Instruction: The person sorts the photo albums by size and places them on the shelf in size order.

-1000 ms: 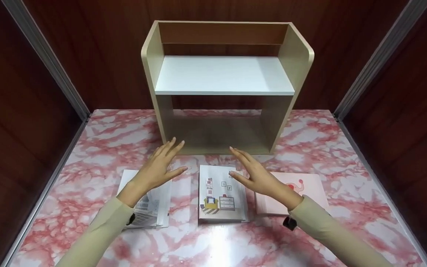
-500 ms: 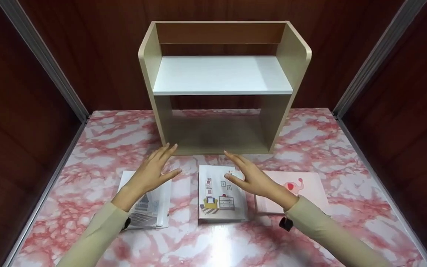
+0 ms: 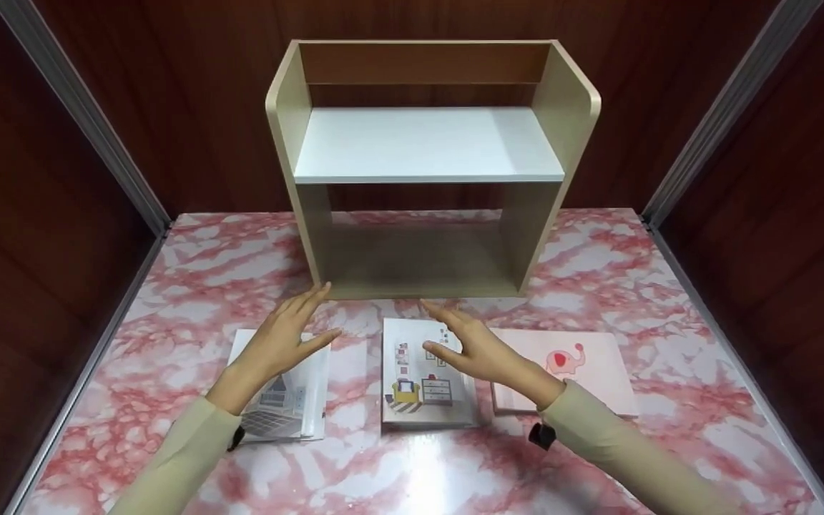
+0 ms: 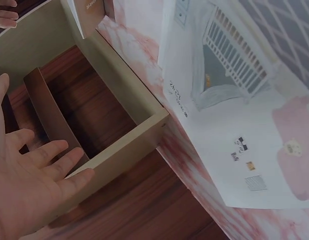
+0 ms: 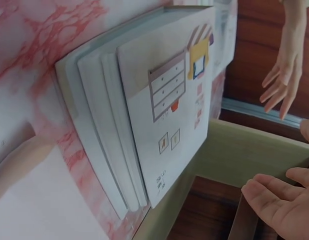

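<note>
In the head view my left hand (image 3: pixel 276 347) hovers over the upper part of a stack of books (image 3: pixel 287 408) with a grey room picture on top. Its fingers are straight and hold nothing; the left wrist view shows them spread. My right hand (image 3: pixel 487 352) is held over the right side of the middle book stack (image 3: pixel 419 397), whose white cover shows a yellow armchair and a chest of drawers. Its fingers are extended too, with nothing in them. Farther right, partly under the right forearm, lies a pink book (image 3: pixel 598 372) with a red elephant.
Behind the books stands a two-level wooden bookshelf (image 3: pixel 430 143) with a white upper board. Its lower front edge is just beyond the fingertips. The red-and-white marbled table (image 3: pixel 190 286) lies between dark wood panels (image 3: pixel 47 214) with metal edge strips.
Both hands have drawn slightly back toward me and to the left, away from the bookshelf. More of the pink book's elephant shows. The books have stayed in place.
</note>
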A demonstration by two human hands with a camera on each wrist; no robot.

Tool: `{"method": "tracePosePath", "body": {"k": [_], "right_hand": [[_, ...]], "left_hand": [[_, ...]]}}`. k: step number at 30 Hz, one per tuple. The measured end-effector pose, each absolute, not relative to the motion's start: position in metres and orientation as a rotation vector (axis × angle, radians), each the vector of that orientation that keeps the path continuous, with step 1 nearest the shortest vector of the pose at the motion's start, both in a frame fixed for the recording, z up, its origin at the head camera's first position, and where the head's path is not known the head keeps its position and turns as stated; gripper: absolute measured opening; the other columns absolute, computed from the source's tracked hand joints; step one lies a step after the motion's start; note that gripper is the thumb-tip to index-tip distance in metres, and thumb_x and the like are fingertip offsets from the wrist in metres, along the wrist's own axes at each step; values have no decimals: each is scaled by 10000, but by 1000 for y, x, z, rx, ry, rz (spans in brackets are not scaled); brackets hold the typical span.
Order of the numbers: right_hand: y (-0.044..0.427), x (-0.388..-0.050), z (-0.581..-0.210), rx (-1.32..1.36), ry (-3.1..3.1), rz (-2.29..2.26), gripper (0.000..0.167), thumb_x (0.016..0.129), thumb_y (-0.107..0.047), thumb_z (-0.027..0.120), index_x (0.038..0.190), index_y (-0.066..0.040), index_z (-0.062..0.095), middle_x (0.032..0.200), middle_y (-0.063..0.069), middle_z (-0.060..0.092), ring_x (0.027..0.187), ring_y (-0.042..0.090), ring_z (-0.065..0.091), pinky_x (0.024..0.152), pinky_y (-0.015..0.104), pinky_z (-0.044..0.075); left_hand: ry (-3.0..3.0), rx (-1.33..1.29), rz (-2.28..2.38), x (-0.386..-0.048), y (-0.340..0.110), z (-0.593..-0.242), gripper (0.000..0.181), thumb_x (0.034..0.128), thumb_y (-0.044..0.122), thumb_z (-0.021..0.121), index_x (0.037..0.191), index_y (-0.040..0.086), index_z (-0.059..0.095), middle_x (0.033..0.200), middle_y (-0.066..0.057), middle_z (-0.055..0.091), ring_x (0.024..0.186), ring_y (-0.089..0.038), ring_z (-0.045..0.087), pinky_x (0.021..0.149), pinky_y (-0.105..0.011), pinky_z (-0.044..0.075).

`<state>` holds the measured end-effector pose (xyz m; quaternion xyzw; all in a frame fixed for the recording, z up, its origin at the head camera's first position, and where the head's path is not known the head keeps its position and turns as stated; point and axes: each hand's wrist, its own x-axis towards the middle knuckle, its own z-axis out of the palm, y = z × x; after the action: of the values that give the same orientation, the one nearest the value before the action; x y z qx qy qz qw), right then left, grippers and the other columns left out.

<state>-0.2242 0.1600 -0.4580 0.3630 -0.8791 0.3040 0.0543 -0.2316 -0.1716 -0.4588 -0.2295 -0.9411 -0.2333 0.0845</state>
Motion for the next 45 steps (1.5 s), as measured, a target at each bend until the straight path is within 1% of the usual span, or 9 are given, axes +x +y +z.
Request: {"method": "tracePosePath", "body": {"k": [5, 10, 15, 21, 25, 31, 36, 39, 45], "right_hand": [[156, -224, -459, 1149, -2655, 958, 631, 918, -392, 552, 1449, -145, 318, 1354, 90, 501, 1171, 195, 533, 940, 373, 475], [152, -224, -460, 1182, -2632, 992, 615, 917, -360, 565, 1440, -131, 336, 1349, 93, 504, 1148, 218, 553, 903, 359, 498], [147, -223, -459, 1174, -2650, 1026, 602, 921, -363, 558, 1437, -139, 344, 1345, 94, 508, 1159, 214, 544, 920, 364, 489], [141, -224, -461, 1189, -2654, 1065, 593, 922, -370, 553, 1424, -118, 363, 1301, 124, 541, 1162, 259, 542, 924, 378, 486], [139, -224, -463, 1189, -2668, 1074, 592, 921, -373, 554, 1420, -114, 367, 1292, 130, 547, 1158, 283, 541, 927, 380, 483], [134, -221, -463, 1166, -2713, 1058, 587, 925, -392, 539, 1432, -163, 350, 1310, 103, 537, 1179, 225, 526, 970, 387, 451], [131, -221, -465, 1181, -2709, 1085, 585, 924, -359, 553, 1420, -112, 364, 1329, 98, 515, 1208, 186, 499, 975, 344, 451], [129, -221, -467, 1191, -2698, 1104, 592, 925, -356, 553, 1418, -87, 363, 1338, 105, 507, 1206, 206, 504, 965, 344, 459], [126, -221, -468, 1202, -2720, 1130, 615, 928, -391, 534, 1446, -139, 318, 1386, 73, 465, 1221, 180, 488, 973, 337, 452]], "left_hand": [[-2828, -679, -672, -230, -175, -462, 725, 872, 510, 563, 1472, 231, 267, 1443, -61, 401, 1300, -334, 369, 1065, -531, 290], [-2844, -650, -687, -228, -179, -463, 698, 865, 509, 573, 1452, 226, 321, 1415, -69, 438, 1297, -309, 382, 1067, -519, 292], [-2841, -643, -684, -228, -182, -465, 683, 868, 490, 581, 1446, 218, 338, 1398, -103, 454, 1285, -333, 395, 1051, -543, 299], [-2854, -616, -665, -226, -187, -467, 691, 869, 510, 566, 1453, 231, 322, 1400, -88, 456, 1283, -327, 400, 1063, -543, 275], [-2829, -620, -647, -225, -190, -469, 699, 867, 533, 553, 1440, 185, 354, 1389, -101, 469, 1266, -340, 418, 1042, -558, 297], [-2840, -590, -604, -224, -194, -471, 713, 860, 572, 533, 1440, 199, 353, 1373, -99, 487, 1242, -356, 439, 1024, -595, 291], [-2855, -596, -614, -224, -196, -472, 722, 863, 578, 522, 1441, 181, 348, 1371, -102, 486, 1245, -365, 429, 1029, -601, 276], [-2844, -601, -634, -224, -198, -472, 711, 868, 558, 532, 1439, 174, 352, 1370, -103, 488, 1243, -363, 433, 1029, -588, 286], [-2847, -590, -669, -224, -200, -471, 694, 874, 546, 531, 1438, 181, 354, 1393, -89, 465, 1256, -350, 425, 1042, -560, 293]]}}
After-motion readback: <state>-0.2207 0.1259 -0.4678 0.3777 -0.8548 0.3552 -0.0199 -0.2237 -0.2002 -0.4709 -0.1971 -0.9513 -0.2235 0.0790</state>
